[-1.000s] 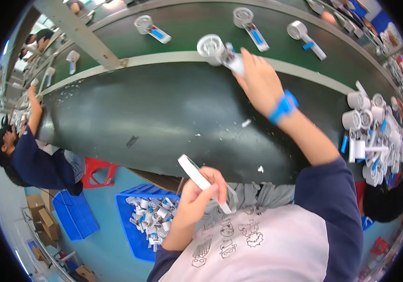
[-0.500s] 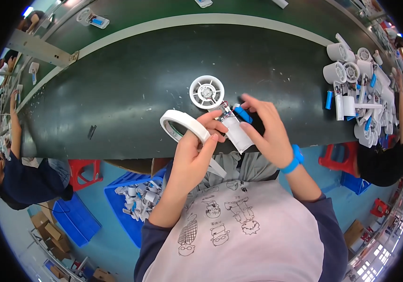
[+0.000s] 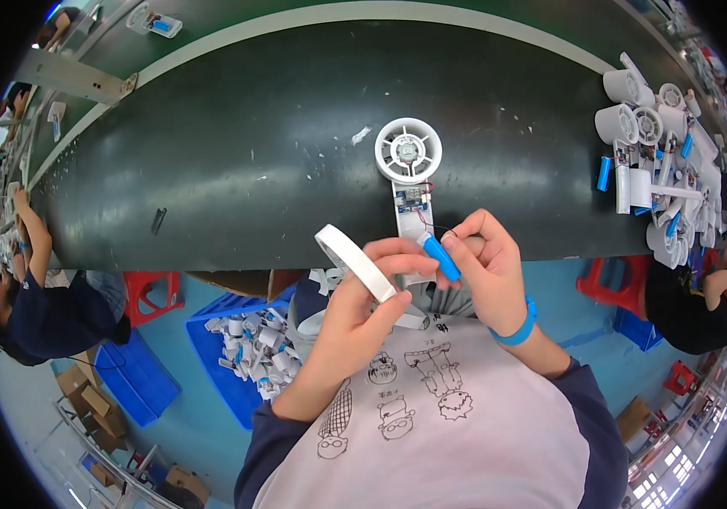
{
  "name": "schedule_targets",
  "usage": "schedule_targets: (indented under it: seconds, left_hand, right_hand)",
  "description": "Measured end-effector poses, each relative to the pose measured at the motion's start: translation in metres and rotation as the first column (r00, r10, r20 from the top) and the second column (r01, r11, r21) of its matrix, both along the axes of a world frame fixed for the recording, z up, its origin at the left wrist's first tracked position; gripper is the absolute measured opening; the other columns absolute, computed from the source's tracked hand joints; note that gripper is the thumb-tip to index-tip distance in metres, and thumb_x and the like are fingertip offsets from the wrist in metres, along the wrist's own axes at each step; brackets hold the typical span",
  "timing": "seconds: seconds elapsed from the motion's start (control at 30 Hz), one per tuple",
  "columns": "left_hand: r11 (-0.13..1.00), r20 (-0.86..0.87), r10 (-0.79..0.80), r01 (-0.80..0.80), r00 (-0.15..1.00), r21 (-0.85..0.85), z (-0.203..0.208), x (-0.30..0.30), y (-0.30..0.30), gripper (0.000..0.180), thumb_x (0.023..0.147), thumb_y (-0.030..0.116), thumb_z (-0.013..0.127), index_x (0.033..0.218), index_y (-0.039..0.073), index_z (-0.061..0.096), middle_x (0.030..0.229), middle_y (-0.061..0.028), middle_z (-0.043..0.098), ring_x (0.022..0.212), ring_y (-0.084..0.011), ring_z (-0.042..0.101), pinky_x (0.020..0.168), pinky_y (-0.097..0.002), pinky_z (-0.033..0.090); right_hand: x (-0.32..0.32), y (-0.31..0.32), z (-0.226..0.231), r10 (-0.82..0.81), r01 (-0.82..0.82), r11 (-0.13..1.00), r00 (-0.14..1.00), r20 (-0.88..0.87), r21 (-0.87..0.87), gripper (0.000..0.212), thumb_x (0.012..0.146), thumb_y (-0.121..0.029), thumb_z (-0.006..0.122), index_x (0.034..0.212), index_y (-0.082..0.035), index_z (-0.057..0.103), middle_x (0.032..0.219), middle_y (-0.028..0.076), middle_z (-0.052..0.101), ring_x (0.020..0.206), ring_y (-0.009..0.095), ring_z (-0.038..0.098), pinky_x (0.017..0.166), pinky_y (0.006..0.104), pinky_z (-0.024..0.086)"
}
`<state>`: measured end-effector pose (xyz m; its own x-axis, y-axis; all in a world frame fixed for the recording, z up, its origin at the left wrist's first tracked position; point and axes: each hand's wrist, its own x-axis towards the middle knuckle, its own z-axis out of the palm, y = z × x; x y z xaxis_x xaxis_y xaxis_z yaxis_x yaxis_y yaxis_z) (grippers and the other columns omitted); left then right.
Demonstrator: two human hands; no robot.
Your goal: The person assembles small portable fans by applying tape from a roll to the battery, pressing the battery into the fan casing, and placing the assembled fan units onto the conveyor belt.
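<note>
A white handheld fan housing (image 3: pixel 383 136) lies at the table's near edge, its round head away from me and its opened handle toward me. A small blue circuit board (image 3: pixel 412 200) shows in the handle, with thin wires leading to a blue cylindrical battery (image 3: pixel 441 257). My right hand (image 3: pixel 495 271) is closed on the battery by thumb and fingers, above the handle. My left hand (image 3: pixel 368 297) holds a roll of white tape (image 3: pixel 355 261); its fingertips reach over the handle beside the battery. A loose tape end hangs below that hand.
Several white fan units with blue batteries (image 3: pixel 635 187) are heaped at the table's right. A small black piece (image 3: pixel 158 221) lies at left. A blue crate (image 3: pixel 236 386) of white parts stands below the table's left side. Other people sit at both sides.
The fan has turned so its handle points straight toward me, and its head has shifted right. My right hand has closed on the battery. The tape roll has tilted more edge-on.
</note>
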<state>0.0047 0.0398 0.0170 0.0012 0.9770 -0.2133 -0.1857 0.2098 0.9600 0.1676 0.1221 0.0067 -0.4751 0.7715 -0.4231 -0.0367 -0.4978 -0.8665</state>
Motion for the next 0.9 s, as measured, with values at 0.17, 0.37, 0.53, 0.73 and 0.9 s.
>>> schedule_targets:
  seconds: [0.17,0.37,0.53,0.73,0.9]
  left_hand:
    - [0.993,0.23,0.046,-0.02,0.972,-0.112,0.004,-0.001,-0.005,0.033,0.086,0.0,0.046,0.114,0.0,0.064,0.127,-0.0098,0.047,0.105,-0.0147,0.052,0.09,-0.0295,0.039]
    - [0.993,0.278,0.048,-0.015,0.959,-0.121,0.004,-0.012,-0.009,0.032,0.088,0.001,0.045,0.114,-0.002,0.063,0.127,-0.0107,0.047,0.107,-0.0172,0.054,0.092,-0.0319,0.041]
    - [0.975,0.294,0.026,0.041,0.955,-0.219,0.01,-0.016,-0.007,0.024,0.085,0.002,0.045,0.102,-0.006,0.06,0.111,-0.0164,0.061,0.099,-0.021,0.061,0.085,-0.0317,0.049]
    - [0.855,0.425,-0.242,0.399,0.872,-0.331,0.008,-0.014,0.0,0.013,0.089,-0.002,0.044,0.096,-0.005,0.054,0.095,-0.0156,0.066,0.091,-0.0226,0.067,0.08,-0.0313,0.054]
    - [0.857,0.085,-0.443,0.45,0.892,-0.252,0.0,-0.013,0.006,0.011,0.085,-0.001,0.05,0.094,-0.004,0.057,0.087,-0.0129,0.067,0.084,-0.0194,0.067,0.074,-0.0291,0.054]
  right_hand:
    - [-0.003,-0.006,0.011,0.032,-0.029,0.999,0.996,0.08,-0.034,0.01,0.092,-0.008,0.056,0.093,-0.004,0.047,0.08,0.008,0.067,0.063,0.008,0.059,0.053,0.0188,0.043]
    - [0.011,0.021,0.018,0.221,-0.419,0.462,0.908,0.356,0.781,0.06,0.063,-0.012,0.081,0.117,-0.004,0.057,0.12,0.01,0.059,0.105,0.026,0.053,0.088,0.0367,0.043]
    - [0.01,0.028,0.01,0.312,-0.496,0.464,0.867,0.389,0.734,0.064,0.06,-0.014,0.083,0.118,-0.004,0.059,0.116,0.01,0.062,0.106,0.028,0.054,0.09,0.0378,0.044]
    - [0.004,0.017,-0.003,0.321,-0.328,0.725,0.939,0.123,0.606,0.062,0.057,-0.009,0.086,0.112,0.001,0.06,0.117,0.013,0.063,0.108,0.023,0.053,0.089,0.0345,0.045]
    - [0.0,0.021,0.001,0.402,-0.417,0.66,0.899,0.174,0.625,0.051,0.061,-0.004,0.081,0.11,-0.006,0.066,0.116,0.008,0.065,0.102,0.021,0.053,0.087,0.0335,0.049]
